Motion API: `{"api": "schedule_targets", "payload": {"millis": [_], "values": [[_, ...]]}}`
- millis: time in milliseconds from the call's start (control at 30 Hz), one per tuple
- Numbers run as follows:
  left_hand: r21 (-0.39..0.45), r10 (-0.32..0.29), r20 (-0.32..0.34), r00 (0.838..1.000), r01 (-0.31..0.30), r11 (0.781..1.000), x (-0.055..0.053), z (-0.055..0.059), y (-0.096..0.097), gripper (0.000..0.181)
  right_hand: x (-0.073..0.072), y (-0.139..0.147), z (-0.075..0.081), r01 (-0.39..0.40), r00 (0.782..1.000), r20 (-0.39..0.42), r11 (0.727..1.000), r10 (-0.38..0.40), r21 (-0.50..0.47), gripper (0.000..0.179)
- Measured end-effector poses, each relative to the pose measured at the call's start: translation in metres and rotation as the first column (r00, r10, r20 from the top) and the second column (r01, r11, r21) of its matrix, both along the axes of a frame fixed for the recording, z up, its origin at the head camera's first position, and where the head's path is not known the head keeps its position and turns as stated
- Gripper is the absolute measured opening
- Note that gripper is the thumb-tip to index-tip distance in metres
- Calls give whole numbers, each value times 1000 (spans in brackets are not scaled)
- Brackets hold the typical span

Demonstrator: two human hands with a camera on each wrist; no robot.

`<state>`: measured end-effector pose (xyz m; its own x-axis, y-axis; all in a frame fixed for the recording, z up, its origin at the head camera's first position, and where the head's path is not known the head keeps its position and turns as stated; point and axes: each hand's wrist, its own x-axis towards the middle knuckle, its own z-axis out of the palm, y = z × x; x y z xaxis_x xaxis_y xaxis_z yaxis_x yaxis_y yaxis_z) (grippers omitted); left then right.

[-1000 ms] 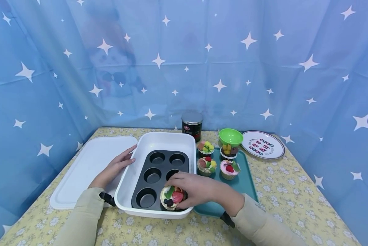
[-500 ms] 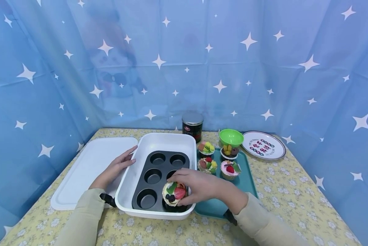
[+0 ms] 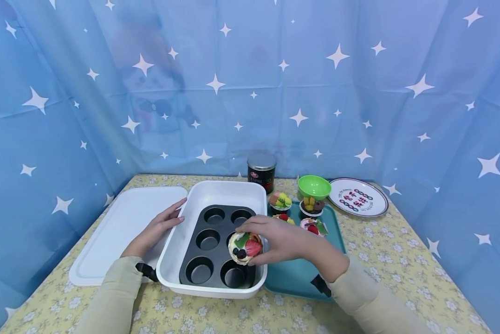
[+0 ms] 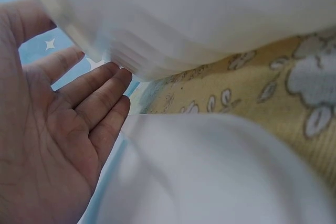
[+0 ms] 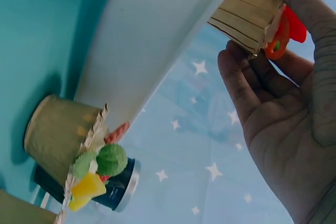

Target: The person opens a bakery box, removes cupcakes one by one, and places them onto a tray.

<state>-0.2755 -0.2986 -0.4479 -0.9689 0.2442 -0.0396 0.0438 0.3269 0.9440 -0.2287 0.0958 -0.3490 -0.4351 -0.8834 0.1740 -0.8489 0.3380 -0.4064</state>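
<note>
In the head view my right hand point(image 3: 281, 239) grips a cupcake point(image 3: 244, 248) topped with cream, strawberry and dark berries, tilted above the black muffin pan point(image 3: 207, 266). The right wrist view shows its tan paper cup point(image 5: 247, 14) between thumb and fingers. The pan lies inside a white plastic box point(image 3: 208, 291); its visible wells hold nothing. My left hand point(image 3: 155, 229) holds the box's left rim, thumb over the edge. In the left wrist view the fingertips of that hand point(image 4: 68, 98) touch the outer wall point(image 4: 173, 51).
A white lid point(image 3: 116, 236) lies left of the box. Right of it, a teal tray point(image 3: 300, 278) carries several cupcakes, one with pink cream point(image 3: 312, 227). Behind stand an espresso tin point(image 3: 261, 172), a green bowl point(image 3: 314, 186) and a printed plate point(image 3: 373, 204).
My right hand has lifted the cupcake up and to the right, away from the pan's near right well, which now shows bare. The left hand stays on the rim.
</note>
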Motion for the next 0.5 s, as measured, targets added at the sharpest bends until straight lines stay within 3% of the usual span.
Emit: {"api": "schedule_targets", "payload": {"millis": [500], "values": [[-2, -5, 4, 1000, 5, 1000, 0, -1, 0, 65, -6, 19, 6, 7, 995, -102, 1000, -8, -14, 67]]}}
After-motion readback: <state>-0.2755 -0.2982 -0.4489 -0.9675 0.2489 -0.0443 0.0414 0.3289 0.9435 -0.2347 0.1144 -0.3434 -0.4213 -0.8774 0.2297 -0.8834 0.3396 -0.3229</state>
